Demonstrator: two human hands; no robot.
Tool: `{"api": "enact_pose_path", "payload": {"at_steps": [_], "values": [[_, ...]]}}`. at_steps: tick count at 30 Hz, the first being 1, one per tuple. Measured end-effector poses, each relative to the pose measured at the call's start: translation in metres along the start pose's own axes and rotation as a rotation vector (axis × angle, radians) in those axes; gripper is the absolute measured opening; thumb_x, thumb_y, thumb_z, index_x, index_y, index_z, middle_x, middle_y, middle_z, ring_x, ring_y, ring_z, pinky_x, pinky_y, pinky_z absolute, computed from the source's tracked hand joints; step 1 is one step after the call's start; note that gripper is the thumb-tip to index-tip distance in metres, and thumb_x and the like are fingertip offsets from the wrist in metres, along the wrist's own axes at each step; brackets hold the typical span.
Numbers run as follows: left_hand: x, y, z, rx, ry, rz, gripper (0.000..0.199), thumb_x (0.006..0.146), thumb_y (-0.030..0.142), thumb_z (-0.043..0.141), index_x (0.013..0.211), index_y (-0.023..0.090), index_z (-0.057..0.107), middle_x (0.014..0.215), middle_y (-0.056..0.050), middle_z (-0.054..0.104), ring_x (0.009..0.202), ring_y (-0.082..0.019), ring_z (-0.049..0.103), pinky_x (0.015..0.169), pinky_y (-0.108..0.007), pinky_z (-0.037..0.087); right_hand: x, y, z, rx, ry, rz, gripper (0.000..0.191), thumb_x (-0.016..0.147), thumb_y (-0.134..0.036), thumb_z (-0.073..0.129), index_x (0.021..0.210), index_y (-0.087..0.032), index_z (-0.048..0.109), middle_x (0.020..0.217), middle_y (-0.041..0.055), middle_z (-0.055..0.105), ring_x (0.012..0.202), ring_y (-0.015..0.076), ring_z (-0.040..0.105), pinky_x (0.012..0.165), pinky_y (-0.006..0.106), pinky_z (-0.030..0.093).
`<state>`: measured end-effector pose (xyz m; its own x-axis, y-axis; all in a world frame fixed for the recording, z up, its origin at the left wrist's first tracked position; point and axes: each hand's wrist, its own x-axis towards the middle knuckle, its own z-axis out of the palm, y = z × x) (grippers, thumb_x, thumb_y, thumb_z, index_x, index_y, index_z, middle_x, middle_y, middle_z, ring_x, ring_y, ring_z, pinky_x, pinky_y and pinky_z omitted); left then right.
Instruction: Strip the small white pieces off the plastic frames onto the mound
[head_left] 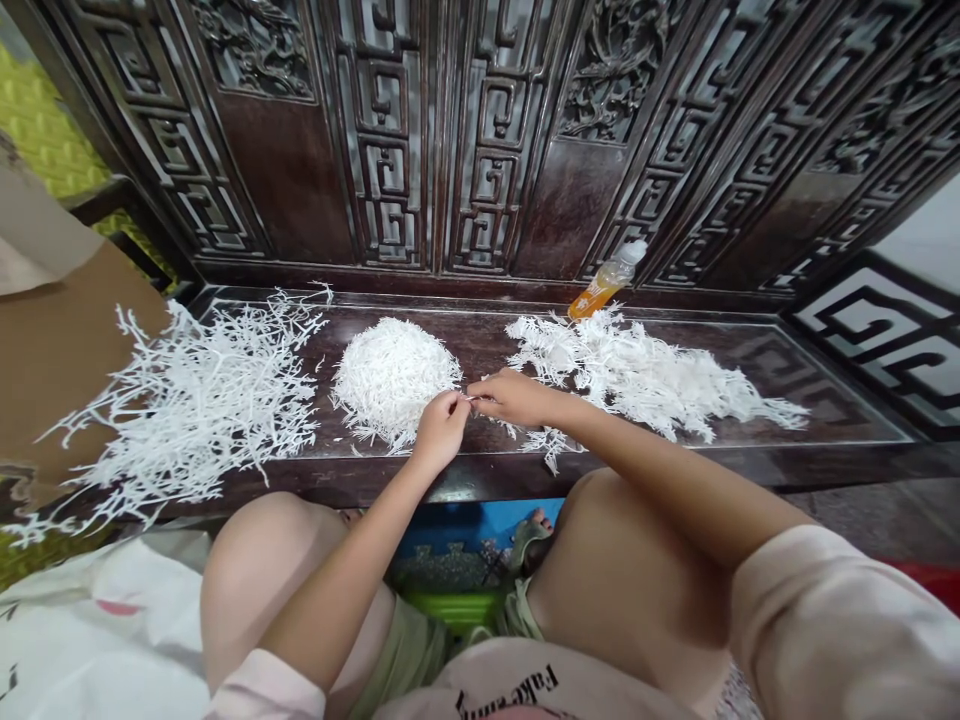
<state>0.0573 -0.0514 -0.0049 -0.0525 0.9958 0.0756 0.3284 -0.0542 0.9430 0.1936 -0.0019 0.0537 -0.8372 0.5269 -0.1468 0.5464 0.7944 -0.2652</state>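
My left hand [442, 430] and my right hand [519, 396] meet over the front part of the dark wooden bench, fingertips almost touching. Both are closed in a pinch on a small thin whitish piece [469, 398], mostly covered by the fingers. Just beyond my left hand rises a rounded heap of small white slivers [394, 375]. Past my right hand lies a loose spread of white, feathery branched sprigs [652, 375], with a few stray ones near the bench edge. Off to the left is a tangled pile of longer white branching stems [214, 400], partly overhanging the bench.
Behind the sprigs a clear bottle with orange liquid [604, 282] leans slightly. The bench [480, 475] has a tall carved wooden back [442, 140]. My bare knees are close to its front edge. A white bag [112, 625] lies at lower left, and a brown shape stands at far left.
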Motion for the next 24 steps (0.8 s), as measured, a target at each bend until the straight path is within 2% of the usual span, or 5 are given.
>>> {"api": "enact_pose_path", "payload": {"at_steps": [4,8,11,19,24], "values": [[-0.002,0.005,0.002,0.063,0.053,0.005,0.023,0.072,0.021,0.036,0.05,0.018,0.031,0.053,0.002,0.037,0.056,-0.011,0.036,0.054,-0.023,0.026,0.007,0.005,-0.001,-0.1,0.016,0.051,0.021,0.082,-0.028,0.034,0.07,-0.017,0.048,0.062,0.001,0.055,0.059,0.0119,0.045,0.067,0.027,0.024],[-0.01,0.012,-0.009,0.042,0.19,0.0,0.023,0.072,0.019,0.035,0.051,0.018,0.026,0.051,0.003,0.028,0.052,-0.01,0.032,0.05,-0.023,0.024,-0.005,0.047,-0.011,-0.044,0.082,0.464,0.021,0.078,-0.022,0.039,0.059,-0.015,0.043,0.058,0.0042,0.053,0.057,0.0118,0.042,0.07,0.03,0.025],[-0.005,0.007,-0.027,0.003,0.264,-0.035,0.021,0.074,0.022,0.034,0.053,0.018,0.035,0.053,0.003,0.034,0.053,-0.01,0.035,0.05,-0.023,0.026,-0.026,0.077,-0.017,0.018,0.113,0.554,0.023,0.081,-0.021,0.034,0.061,-0.015,0.042,0.066,0.0079,0.055,0.06,0.0125,0.044,0.065,0.029,0.029],[0.036,-0.045,-0.028,-0.015,0.418,-0.387,0.029,0.072,0.024,0.042,0.101,0.018,0.046,0.072,-0.001,0.052,0.059,-0.014,0.049,0.059,-0.027,0.036,-0.022,0.049,-0.008,0.694,0.085,0.341,0.02,0.077,-0.034,0.044,0.074,-0.015,0.05,0.071,0.0015,0.054,0.062,0.0105,0.05,0.061,0.023,0.038],[0.021,-0.031,-0.012,0.204,0.546,-0.175,0.028,0.074,0.027,0.044,0.1,0.019,0.049,0.078,-0.003,0.052,0.079,-0.018,0.049,0.072,-0.03,0.035,-0.005,0.032,-0.003,0.747,0.128,0.21,0.025,0.076,-0.04,0.047,0.073,-0.015,0.049,0.067,0.0004,0.052,0.063,0.0109,0.05,0.063,0.025,0.039]]}}
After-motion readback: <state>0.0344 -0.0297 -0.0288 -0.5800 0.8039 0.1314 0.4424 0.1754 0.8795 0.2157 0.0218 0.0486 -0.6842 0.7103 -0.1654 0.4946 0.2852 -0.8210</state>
